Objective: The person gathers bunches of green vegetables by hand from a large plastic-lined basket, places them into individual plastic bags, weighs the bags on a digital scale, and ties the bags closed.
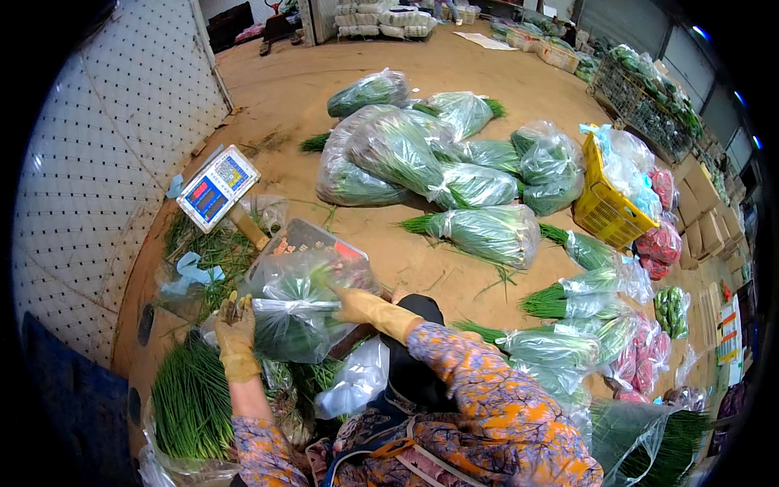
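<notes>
A clear plastic bag [298, 332] of long green-leaved stalks rests on the platform of a digital scale [304, 234]. Across the bag runs a taut, gathered strip of plastic between my two gloved hands. My left hand [236, 341] is at the strip's left end, fingers pointing up. At its right end my right hand [365, 309] is closed on the plastic, its fingertips partly hidden. Below my left hand lies a large bundle of green stalks [192, 402] in an open bag. A pile of clear empty-looking plastic bags [359, 377] sits by my knee.
The scale's display [218, 187] stands ahead-left, near a white dotted wall [122, 158]. Filled bags of greens [389, 152] lie on the brown floor [286, 91] ahead; more bagged bundles [554, 347] lie to the right. A yellow crate [608, 201] stands beside red-filled bags [660, 243].
</notes>
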Tool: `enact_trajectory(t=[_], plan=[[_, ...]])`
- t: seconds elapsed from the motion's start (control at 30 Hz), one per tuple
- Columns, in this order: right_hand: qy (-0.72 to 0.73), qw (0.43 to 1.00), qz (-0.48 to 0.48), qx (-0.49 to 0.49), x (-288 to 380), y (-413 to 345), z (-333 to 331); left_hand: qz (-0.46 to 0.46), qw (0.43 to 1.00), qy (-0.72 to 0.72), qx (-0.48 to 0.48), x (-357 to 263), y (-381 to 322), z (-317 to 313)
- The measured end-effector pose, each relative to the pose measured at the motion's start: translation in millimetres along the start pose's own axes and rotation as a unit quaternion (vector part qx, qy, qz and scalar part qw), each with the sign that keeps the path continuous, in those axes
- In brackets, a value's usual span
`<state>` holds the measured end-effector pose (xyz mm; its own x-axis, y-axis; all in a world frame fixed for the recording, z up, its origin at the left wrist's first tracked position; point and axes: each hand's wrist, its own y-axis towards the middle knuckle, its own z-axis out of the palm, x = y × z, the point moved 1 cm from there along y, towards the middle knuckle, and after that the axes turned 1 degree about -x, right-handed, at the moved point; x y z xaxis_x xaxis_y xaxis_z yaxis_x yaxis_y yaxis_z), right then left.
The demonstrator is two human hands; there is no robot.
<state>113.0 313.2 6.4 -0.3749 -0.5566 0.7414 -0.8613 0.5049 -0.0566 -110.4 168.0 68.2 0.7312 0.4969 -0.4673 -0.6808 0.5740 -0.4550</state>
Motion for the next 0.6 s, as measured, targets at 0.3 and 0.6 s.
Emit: enact_trajectory(t=[0.3, 0.6], plan=[[-0.174, 0.971, 0.099, -0.130, -55, 89, -95, 0.029, 0.897, 0.339, 0.283, 13, -35, 55], [0.313, 0.684, 0.116, -0.649, -122, -92, -452, 0.106, 0.846, 0.483, 0.200, -23, -53, 38]])
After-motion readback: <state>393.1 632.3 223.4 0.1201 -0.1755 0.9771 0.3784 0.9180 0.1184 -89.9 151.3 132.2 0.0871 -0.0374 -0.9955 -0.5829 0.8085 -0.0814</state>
